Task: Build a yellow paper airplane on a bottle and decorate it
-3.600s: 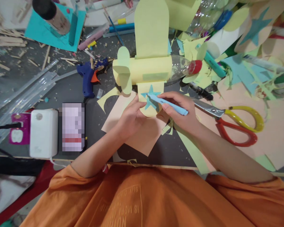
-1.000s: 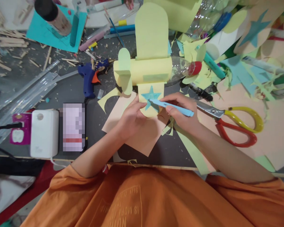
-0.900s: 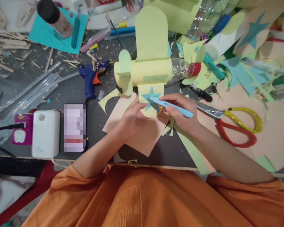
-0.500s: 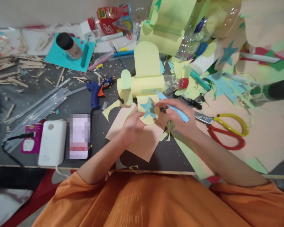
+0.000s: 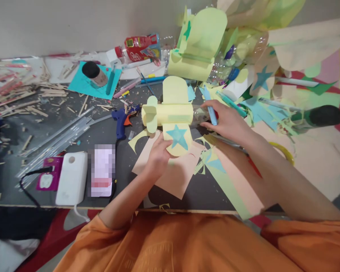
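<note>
A model plane made of a plastic bottle wrapped in pale yellow paper (image 5: 177, 113) lies on its side in front of me. Its near wing carries a blue paper star (image 5: 177, 136). My left hand (image 5: 158, 156) pinches this wing at its left edge, thumb on top. My right hand (image 5: 226, 119) is curled at the bottle's neck, with a light-blue pen (image 5: 212, 115) between its fingers. Fingers hide the bottle's cap, and whether they touch the neck I cannot tell. Under the wing lies a sheet of pale pink paper (image 5: 175, 181).
A blue glue gun (image 5: 120, 121) lies left of the plane, near a phone (image 5: 102, 170) and a white power bank (image 5: 71, 179). Scissors (image 5: 285, 153) lie partly under my right forearm. Behind stands another yellow paper plane (image 5: 191, 68). Paper scraps cover the right side.
My right hand has moved from the starred wing up and right to the bottle's neck, carrying the pen. The star is now uncovered. My left hand keeps its pinch; the view has tilted up.
</note>
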The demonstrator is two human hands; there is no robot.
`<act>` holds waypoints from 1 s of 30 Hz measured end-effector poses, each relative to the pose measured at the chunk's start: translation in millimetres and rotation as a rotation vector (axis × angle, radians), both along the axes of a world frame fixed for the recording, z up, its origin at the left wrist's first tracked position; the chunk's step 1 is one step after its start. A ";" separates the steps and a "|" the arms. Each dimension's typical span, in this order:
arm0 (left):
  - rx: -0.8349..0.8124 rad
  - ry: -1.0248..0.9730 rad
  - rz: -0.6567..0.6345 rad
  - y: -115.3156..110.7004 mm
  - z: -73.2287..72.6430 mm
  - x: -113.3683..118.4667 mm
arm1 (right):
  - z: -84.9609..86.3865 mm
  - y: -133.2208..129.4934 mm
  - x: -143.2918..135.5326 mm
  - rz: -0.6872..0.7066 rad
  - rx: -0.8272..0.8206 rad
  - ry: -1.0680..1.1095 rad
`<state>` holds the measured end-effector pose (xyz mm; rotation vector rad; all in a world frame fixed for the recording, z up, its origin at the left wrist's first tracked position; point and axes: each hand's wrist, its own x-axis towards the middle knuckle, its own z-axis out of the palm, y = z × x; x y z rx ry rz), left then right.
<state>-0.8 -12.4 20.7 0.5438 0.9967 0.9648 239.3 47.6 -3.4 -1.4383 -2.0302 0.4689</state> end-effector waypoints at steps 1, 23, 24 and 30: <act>0.015 0.004 -0.008 0.0 1.4 -3.3 | 2.3 -3.2 2.0 0.004 -0.004 0.008; 0.724 0.660 -0.047 29.3 -47.5 -54.5 | 35.2 -24.0 35.3 0.116 -0.410 -0.059; 0.735 0.665 -0.043 29.3 -51.5 -54.4 | 36.7 -25.1 34.1 0.113 -0.406 -0.046; 0.811 0.682 0.003 24.8 -59.4 -50.3 | 51.4 -34.0 12.4 -0.085 -0.030 0.328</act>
